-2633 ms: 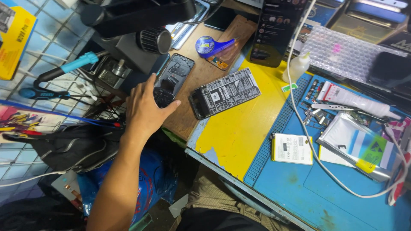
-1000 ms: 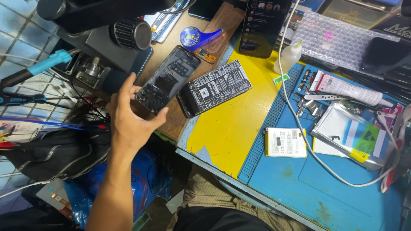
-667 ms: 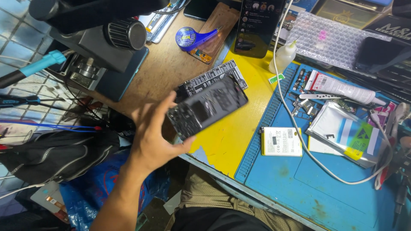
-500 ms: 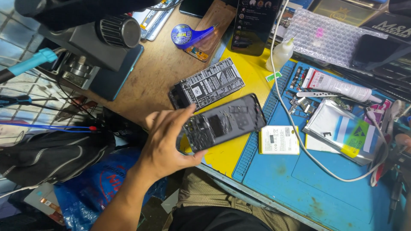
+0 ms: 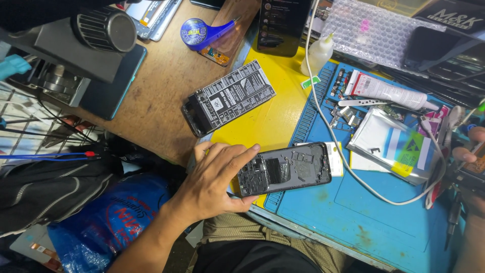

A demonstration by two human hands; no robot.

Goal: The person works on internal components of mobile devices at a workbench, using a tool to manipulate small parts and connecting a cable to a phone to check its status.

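So the opened phone, back cover off and insides showing, lay across the seam between the yellow mat and the blue work mat. The left hand pinched its near end, thumb under the lower edge, fingers spread flat over the top. At about 11 o'clock from the phone sat a dark phone frame with a printed grey board on top. At 2 o'clock were a white glue tube, tweezers and a silvery foil pouch, and a white cable looped right past the phone's far end.

The right hand was at 3 o'clock at the desk edge, mostly cut off, so I couldn't tell its grip.

My take: keep the phone flat by its edges, fingertips off the exposed boards, and clear of that cable.
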